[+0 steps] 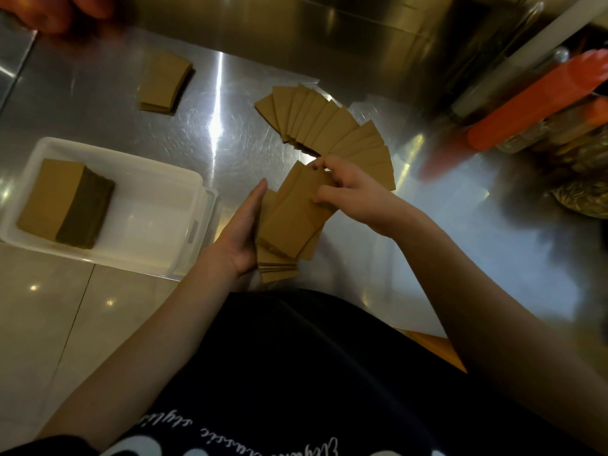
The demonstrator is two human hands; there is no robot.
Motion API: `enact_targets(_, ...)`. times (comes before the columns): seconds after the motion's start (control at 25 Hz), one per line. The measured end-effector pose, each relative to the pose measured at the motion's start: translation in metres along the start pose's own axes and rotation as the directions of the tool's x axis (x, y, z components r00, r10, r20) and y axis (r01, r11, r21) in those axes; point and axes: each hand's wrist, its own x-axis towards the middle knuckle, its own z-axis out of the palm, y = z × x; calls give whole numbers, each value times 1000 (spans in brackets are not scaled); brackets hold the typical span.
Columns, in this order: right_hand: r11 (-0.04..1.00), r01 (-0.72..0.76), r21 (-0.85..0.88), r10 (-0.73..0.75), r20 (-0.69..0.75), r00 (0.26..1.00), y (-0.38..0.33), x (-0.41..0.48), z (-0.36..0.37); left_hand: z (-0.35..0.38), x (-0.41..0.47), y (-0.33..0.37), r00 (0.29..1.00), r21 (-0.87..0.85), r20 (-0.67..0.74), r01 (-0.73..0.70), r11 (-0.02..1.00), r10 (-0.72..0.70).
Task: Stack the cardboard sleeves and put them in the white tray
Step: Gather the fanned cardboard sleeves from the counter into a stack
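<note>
Plainly, the left hand pressed flat against a loose bundle of sleeves, which the right hand pinched. One stack lay in the white tray.

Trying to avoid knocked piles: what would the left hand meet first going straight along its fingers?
The left hand would probably reach the fanned row of cardboard sleeves first, at its left end; depth is unclear.

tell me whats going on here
A person is squaring up a loose stack of sleeves at the table edge: the left hand lies flat against its side, the right hand pinches its top sleeves. A fan of sleeves lies behind. A finished stack sits in the tray, a small pile farther back.
</note>
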Motion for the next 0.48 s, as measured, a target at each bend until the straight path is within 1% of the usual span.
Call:
enact_targets(0.16,982,66,-176,-69,-12,998,-7,3,17,2,-5,0,998,-1,55,11,1000,-11)
enact_targets(0.32,921,144,-362,-166,-28,986,-10,6,26,4,-7,-2,992,-23,123,-7,1000,10)
enact_targets(0.4,876,192,-442,-235,-43,971,-9,8,28,4,-6,-2,994,-16,106,-33,999,35)
enact_targets(0.48,864,205,-460,-262,-64,963,-7,10,31,3,-7,-2,996,-15,87,-34,999,35)
